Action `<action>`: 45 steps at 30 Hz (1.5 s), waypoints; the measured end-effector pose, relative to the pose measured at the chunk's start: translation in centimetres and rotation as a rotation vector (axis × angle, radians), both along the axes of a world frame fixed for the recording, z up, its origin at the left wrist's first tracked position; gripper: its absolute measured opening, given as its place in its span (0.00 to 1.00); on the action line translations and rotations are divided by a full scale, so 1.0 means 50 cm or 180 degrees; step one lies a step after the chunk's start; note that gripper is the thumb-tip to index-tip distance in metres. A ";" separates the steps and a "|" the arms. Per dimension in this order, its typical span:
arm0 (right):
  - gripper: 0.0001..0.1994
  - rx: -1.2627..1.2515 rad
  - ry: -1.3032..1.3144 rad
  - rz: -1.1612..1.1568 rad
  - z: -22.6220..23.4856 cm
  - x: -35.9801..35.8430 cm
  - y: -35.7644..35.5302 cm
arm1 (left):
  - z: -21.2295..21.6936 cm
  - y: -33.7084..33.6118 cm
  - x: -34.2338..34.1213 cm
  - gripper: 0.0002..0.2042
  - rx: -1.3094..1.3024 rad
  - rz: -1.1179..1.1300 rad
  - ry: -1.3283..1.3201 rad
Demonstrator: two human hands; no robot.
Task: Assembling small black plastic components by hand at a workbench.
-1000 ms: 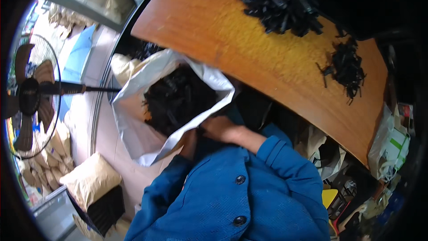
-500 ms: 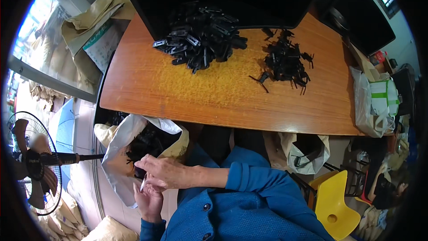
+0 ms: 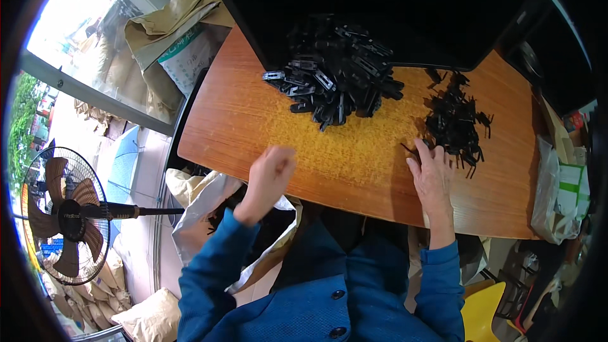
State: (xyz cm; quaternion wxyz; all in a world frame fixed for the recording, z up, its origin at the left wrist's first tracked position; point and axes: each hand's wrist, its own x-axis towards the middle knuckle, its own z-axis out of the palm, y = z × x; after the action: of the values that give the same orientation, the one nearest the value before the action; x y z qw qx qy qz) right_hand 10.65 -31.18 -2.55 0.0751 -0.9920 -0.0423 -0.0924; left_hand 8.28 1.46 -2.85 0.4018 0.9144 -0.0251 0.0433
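My right hand [image 3: 433,174] reaches over the tabletop to the near edge of a pile of small black plastic parts [image 3: 456,114] with thin prongs. Its thumb and fingers are apart. A prong of one part sticks out beside the index fingertip, and the fingers partly cover that part. Slightly blurred, my left hand [image 3: 269,180] hovers near the table's front edge with its fingers curled in. Whatever it may hold is hidden. Beyond it lies a larger heap of black clip-like pieces [image 3: 342,73].
A lined sack [image 3: 190,231] with black parts stands open below the left table edge [image 3: 253,180]. A black screen [image 3: 405,12] borders the heaps at the back. A fan [image 3: 69,215] is at left, a plastic bag [image 3: 548,196] at right, a yellow chair [image 3: 484,316] at lower right.
My hands have parted from beside the sack. The left rose to the table's front edge; the right crossed to the small-parts pile on the right. The view has shifted too.
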 end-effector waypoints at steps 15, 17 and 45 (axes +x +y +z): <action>0.11 0.1033 -0.0225 0.0125 -0.044 -0.012 -0.005 | -0.052 -0.003 0.180 0.15 0.0671 0.0298 0.0347; 0.11 0.0945 -0.0229 0.0231 -0.046 -0.011 -0.006 | -0.052 -0.005 0.189 0.15 0.0902 0.0263 -0.0236; 0.17 0.1967 -0.1146 0.1741 -0.036 -0.087 0.221 | -0.015 -0.123 -0.031 0.09 -0.1331 0.0220 0.0017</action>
State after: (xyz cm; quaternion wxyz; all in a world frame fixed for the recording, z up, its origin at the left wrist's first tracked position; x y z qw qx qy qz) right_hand 6.30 -20.14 -4.33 0.3809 -0.8435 -0.2858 -0.2486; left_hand 6.71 -4.68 -3.61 0.5812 0.8115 0.0168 0.0590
